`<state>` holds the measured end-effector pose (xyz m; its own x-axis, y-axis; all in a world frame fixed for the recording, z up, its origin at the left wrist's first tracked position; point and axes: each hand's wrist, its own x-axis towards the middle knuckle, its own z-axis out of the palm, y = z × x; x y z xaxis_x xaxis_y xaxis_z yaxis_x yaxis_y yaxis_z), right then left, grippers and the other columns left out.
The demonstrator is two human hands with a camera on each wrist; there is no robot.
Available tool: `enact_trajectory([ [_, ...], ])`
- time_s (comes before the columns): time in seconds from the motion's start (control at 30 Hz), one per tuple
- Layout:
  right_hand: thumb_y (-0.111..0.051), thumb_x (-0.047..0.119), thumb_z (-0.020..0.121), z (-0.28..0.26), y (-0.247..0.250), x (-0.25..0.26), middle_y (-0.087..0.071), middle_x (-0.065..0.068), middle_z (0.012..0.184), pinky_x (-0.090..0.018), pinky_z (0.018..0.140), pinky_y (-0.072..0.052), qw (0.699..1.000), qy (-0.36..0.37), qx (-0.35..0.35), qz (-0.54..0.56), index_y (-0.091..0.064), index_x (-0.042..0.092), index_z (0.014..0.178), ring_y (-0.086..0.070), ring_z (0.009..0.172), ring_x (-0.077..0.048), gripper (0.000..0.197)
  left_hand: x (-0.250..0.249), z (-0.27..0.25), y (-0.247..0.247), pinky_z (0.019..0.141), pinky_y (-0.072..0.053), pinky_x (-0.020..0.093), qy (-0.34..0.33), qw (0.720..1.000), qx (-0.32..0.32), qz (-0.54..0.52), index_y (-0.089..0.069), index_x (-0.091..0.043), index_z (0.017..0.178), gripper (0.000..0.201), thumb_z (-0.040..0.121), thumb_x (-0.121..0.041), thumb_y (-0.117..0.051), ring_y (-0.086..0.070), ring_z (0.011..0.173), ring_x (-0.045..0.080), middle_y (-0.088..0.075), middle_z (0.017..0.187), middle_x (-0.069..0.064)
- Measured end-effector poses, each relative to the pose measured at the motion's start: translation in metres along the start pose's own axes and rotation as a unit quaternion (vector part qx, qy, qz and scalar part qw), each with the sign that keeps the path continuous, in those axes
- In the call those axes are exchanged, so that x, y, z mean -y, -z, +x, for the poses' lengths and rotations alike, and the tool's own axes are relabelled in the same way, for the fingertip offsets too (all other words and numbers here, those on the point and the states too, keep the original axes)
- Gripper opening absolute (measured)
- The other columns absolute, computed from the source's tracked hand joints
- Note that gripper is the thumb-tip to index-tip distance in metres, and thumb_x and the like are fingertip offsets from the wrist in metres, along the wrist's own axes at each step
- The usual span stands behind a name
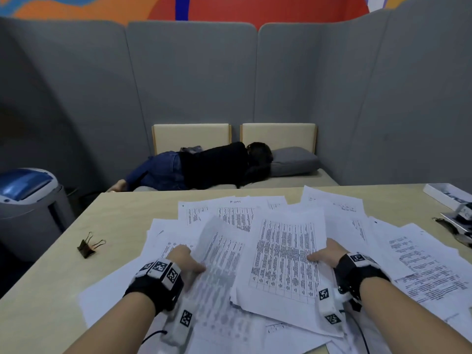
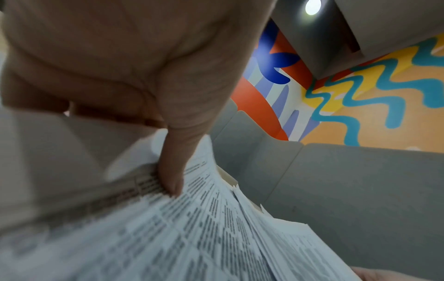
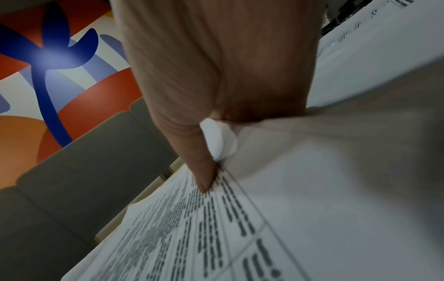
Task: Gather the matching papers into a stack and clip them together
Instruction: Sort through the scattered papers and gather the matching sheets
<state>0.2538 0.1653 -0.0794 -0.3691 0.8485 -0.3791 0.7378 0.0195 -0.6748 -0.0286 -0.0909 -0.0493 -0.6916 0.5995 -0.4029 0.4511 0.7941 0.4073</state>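
Many white printed sheets lie spread over the table (image 1: 51, 290). My left hand (image 1: 187, 261) pinches a blurred table-printed sheet (image 1: 219, 272) by its left edge, thumb on top; in the left wrist view the thumb (image 2: 173, 171) presses that sheet (image 2: 192, 237). My right hand (image 1: 324, 255) grips a small stack of table-printed sheets (image 1: 283, 261) by its right edge, raised slightly above the pile. The right wrist view shows the thumb (image 3: 201, 171) on the printed stack (image 3: 216, 237). A black binder clip (image 1: 88, 246) lies on the table at the left, apart from both hands.
More text sheets (image 1: 421, 267) cover the table's right side. A white box (image 1: 447, 194) and a dark device (image 1: 459, 221) sit at the far right edge. Beyond the table a person lies on a sofa (image 1: 293, 178). A grey bin (image 1: 28, 200) stands at left.
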Motion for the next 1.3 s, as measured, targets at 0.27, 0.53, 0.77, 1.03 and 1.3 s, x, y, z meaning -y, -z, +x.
enact_trajectory([
  [0.27, -0.082, 0.024, 0.071, 0.004, -0.003, 0.006, -0.039, -0.012, 0.148, -0.041, 0.108, -0.038, 0.999, -0.042, -0.007, -0.019, -0.028, 0.004, 0.145, -0.041, 0.133, -0.031, 0.094, 0.018, 0.005, 0.014, 0.105, -0.036, 0.036, 0.088, 0.983, -0.085, 0.134, -0.057, -0.020, 0.114, 0.057, 0.077, -0.063, -0.063, -0.047, 0.117, 0.027, -0.049, 0.124, 0.009],
  [0.53, -0.081, 0.021, 0.073, 0.001, -0.007, 0.005, -0.046, -0.014, 0.142, -0.038, 0.104, -0.041, 0.999, -0.043, -0.018, -0.020, -0.035, 0.003, 0.140, -0.046, 0.128, -0.030, 0.083, 0.045, 0.057, 0.008, 0.095, -0.045, 0.040, 0.118, 0.987, -0.084, 0.063, -0.069, -0.019, 0.100, 0.108, 0.018, -0.089, -0.063, -0.055, 0.103, 0.029, -0.064, 0.112, 0.013],
  [0.77, -0.076, 0.022, 0.080, 0.001, -0.007, 0.006, -0.028, -0.014, 0.154, -0.036, 0.110, -0.031, 0.999, -0.048, -0.020, -0.011, -0.019, 0.002, 0.149, -0.031, 0.140, -0.030, 0.091, 0.031, 0.011, 0.023, 0.084, -0.048, 0.033, 0.156, 0.982, -0.108, 0.003, -0.028, -0.005, 0.132, 0.111, 0.053, -0.057, -0.085, -0.052, 0.105, 0.025, -0.039, 0.129, 0.018],
  [1.03, -0.078, 0.023, 0.077, -0.002, -0.008, 0.007, -0.037, -0.014, 0.149, -0.037, 0.110, -0.036, 0.999, -0.033, -0.021, -0.014, -0.027, 0.002, 0.146, -0.039, 0.135, -0.031, 0.089, 0.045, 0.020, 0.020, 0.052, -0.042, 0.022, 0.083, 0.993, -0.081, -0.021, -0.060, -0.006, 0.079, 0.055, 0.057, -0.049, -0.087, -0.061, 0.063, 0.020, -0.064, 0.068, 0.004],
  [1.3, -0.076, 0.022, 0.079, 0.000, -0.007, 0.004, -0.031, -0.016, 0.152, -0.038, 0.110, -0.034, 0.999, -0.030, -0.021, 0.012, -0.022, 0.001, 0.147, -0.034, 0.138, -0.032, 0.089, 0.030, 0.009, 0.041, 0.061, -0.041, 0.026, 0.004, 0.994, -0.106, -0.032, -0.046, -0.003, 0.120, 0.070, 0.068, -0.029, -0.084, -0.055, 0.083, 0.022, -0.056, 0.094, 0.005],
])
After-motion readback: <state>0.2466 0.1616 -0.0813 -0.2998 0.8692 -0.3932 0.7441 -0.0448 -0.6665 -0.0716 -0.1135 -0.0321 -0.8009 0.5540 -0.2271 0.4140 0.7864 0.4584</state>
